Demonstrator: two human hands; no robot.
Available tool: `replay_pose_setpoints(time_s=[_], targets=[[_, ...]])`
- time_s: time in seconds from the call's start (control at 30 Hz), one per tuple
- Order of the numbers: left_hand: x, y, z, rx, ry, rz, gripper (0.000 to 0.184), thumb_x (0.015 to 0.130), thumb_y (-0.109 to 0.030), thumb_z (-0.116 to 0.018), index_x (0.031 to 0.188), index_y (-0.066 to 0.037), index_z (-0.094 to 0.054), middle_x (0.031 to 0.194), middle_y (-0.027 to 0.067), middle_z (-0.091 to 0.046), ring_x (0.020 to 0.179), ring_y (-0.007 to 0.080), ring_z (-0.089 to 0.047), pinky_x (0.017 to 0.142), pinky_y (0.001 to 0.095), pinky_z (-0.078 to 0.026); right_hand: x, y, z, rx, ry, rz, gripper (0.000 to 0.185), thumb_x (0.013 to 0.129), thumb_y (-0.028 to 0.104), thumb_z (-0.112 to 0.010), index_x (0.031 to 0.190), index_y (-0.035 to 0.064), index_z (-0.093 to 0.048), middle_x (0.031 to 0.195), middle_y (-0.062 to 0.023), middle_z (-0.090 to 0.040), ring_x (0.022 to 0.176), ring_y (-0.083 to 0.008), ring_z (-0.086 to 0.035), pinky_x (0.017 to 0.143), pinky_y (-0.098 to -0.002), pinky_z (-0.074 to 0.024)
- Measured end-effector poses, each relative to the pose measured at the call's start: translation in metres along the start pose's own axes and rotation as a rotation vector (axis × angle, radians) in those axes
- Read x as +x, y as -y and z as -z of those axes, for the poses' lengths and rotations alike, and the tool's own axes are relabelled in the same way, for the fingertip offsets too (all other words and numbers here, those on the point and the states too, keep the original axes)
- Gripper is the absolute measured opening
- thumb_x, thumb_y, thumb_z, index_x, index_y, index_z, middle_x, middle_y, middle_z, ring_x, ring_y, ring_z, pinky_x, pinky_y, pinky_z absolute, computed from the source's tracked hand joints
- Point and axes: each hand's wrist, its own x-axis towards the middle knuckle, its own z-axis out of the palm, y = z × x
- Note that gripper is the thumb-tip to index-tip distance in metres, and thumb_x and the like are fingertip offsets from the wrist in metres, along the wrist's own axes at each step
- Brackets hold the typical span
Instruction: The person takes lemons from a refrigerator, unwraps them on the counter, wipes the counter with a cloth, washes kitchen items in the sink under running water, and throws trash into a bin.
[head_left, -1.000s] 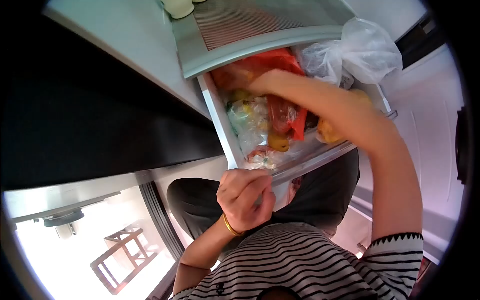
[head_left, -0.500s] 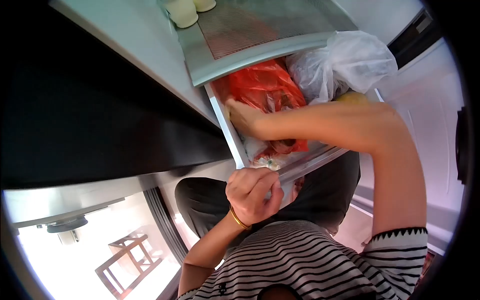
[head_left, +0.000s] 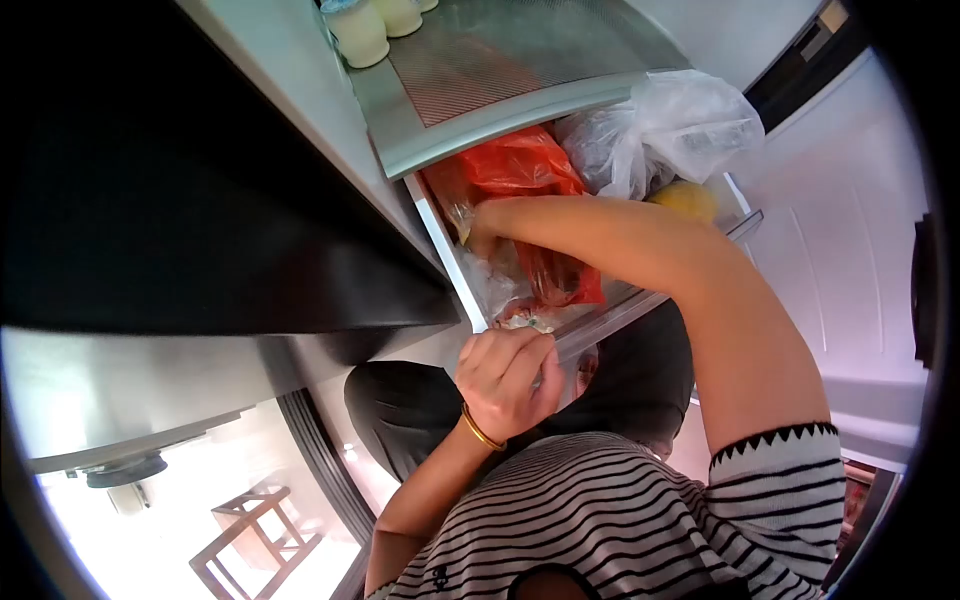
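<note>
With fingers curled over its front left corner, my left hand (head_left: 508,382) grips the pulled-out clear fridge drawer (head_left: 615,322). My right hand (head_left: 490,226) reaches down inside the drawer near its left wall; the fingers are hidden among the bags. Beside that hand lies a red plastic bag (head_left: 520,160), partly covered by my forearm. Clear plastic wrapping (head_left: 492,290) sits just below the hand. At the drawer's right are a whitish plastic bag (head_left: 690,120) and a yellow rounded item (head_left: 686,200).
A glass shelf (head_left: 480,70) sits above the drawer, with several small pale jars (head_left: 358,35) at its left. The open fridge door (head_left: 830,260) stands on the right. A dark panel (head_left: 200,200) fills the left, and a wooden stool (head_left: 255,530) is at lower left.
My right hand has moved from against the drawer's left wall slightly right and deeper among the bags. My left hand keeps its grip. The camera view has shifted a little.
</note>
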Motion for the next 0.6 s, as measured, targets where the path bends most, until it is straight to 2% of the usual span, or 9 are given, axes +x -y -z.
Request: replay_pose_setpoints(time_s=[0.13,0.2,0.23,0.3,0.37,0.43,0.5,0.53,0.6], targets=[[0.000,0.000,-0.002,-0.010,-0.015,0.003,0.020,0.056,-0.001,-0.065,0.076,-0.005,-0.062,0.075,0.0050,-0.059,0.062,0.0208,-0.055,0.057,0.0290,-0.042,-0.001,-0.021,-0.001,0.484,-0.022,-0.058,0.054,0.062,0.040,-0.077,0.099,0.0022,-0.065,0.097,-0.0115,-0.064,0.090,-0.0256,-0.060,0.082,-0.0346,-0.0462],[0.000,-0.001,-0.003,0.007,-0.039,0.007,0.019,0.057,-0.001,-0.065,0.075,-0.004,-0.062,0.074,0.0051,-0.059,0.062,0.0209,-0.055,0.056,0.0291,-0.042,-0.003,-0.010,0.004,-0.021,-0.082,0.148,0.058,0.059,0.042,-0.078,0.099,0.0018,-0.065,0.100,-0.0112,-0.063,0.090,-0.0254,-0.059,0.082,-0.0365,-0.0462],[0.001,-0.001,-0.003,0.001,-0.036,-0.004,0.019,0.057,-0.001,-0.065,0.075,-0.004,-0.062,0.074,0.0051,-0.059,0.062,0.0209,-0.055,0.056,0.0291,-0.042,-0.008,-0.001,0.010,-0.017,-0.091,0.139,0.058,0.059,0.042,-0.078,0.099,0.0018,-0.065,0.100,-0.0112,-0.063,0.090,-0.0254,-0.059,0.082,-0.0365,-0.0462],[0.002,0.000,-0.004,0.019,-0.041,-0.008,0.019,0.057,-0.001,-0.065,0.075,-0.005,-0.062,0.074,0.0050,-0.059,0.061,0.0211,-0.056,0.055,0.0291,-0.042,-0.016,0.011,0.018,-0.071,0.362,-0.008,0.068,0.057,0.049,-0.078,0.103,0.0000,-0.063,0.108,-0.0125,-0.061,0.100,-0.0278,-0.056,0.086,-0.0378,-0.0444],[0.003,0.003,-0.002,0.011,-0.030,-0.034,0.019,0.057,-0.001,-0.065,0.076,-0.005,-0.062,0.073,0.0050,-0.059,0.061,0.0213,-0.056,0.055,0.0292,-0.042,-0.012,0.011,0.017,-0.082,0.360,-0.033,0.076,0.057,0.053,-0.076,0.107,-0.0013,-0.060,0.113,-0.0155,-0.059,0.105,-0.0303,-0.055,0.088,-0.0388,-0.0433],[-0.001,0.003,0.002,0.006,-0.006,-0.036,0.018,0.058,-0.002,-0.065,0.076,-0.005,-0.062,0.073,0.0050,-0.059,0.061,0.0214,-0.056,0.056,0.0292,-0.042,-0.029,0.014,0.023,-0.278,0.026,0.085,0.081,0.056,0.055,-0.075,0.110,-0.0027,-0.057,0.114,-0.0172,-0.058,0.104,-0.0319,-0.055,0.088,-0.0381,-0.0433],[0.000,0.003,0.000,-0.006,-0.026,-0.032,0.018,0.058,-0.001,-0.065,0.076,-0.004,-0.062,0.073,0.0048,-0.059,0.063,0.0213,-0.056,0.055,0.0291,-0.043,-0.088,0.004,0.029,0.005,-0.184,0.329,0.065,0.064,0.046,-0.074,0.106,-0.0011,-0.062,0.105,-0.0160,-0.063,0.096,-0.0265,-0.058,0.083,-0.0356,-0.0448],[0.000,0.002,-0.001,-0.014,-0.018,-0.025,0.018,0.058,-0.001,-0.065,0.076,-0.004,-0.062,0.073,0.0048,-0.059,0.063,0.0213,-0.056,0.055,0.0291,-0.043,-0.106,-0.006,0.025,0.267,-0.129,0.428,0.061,0.065,0.043,-0.074,0.103,-0.0038,-0.062,0.104,-0.0165,-0.063,0.095,-0.0250,-0.059,0.085,-0.0341,-0.0441],[0.001,-0.001,-0.001,-0.001,-0.029,-0.050,0.021,0.057,-0.001,-0.065,0.077,-0.004,-0.061,0.079,0.0074,-0.060,0.065,0.0228,-0.057,0.061,0.0316,-0.043,-0.137,-0.055,-0.007,0.881,-0.329,0.453,0.046,0.075,0.031,-0.067,0.106,-0.0018,-0.060,0.106,-0.0145,-0.062,0.096,-0.0219,-0.059,0.086,-0.0328,-0.0452]])
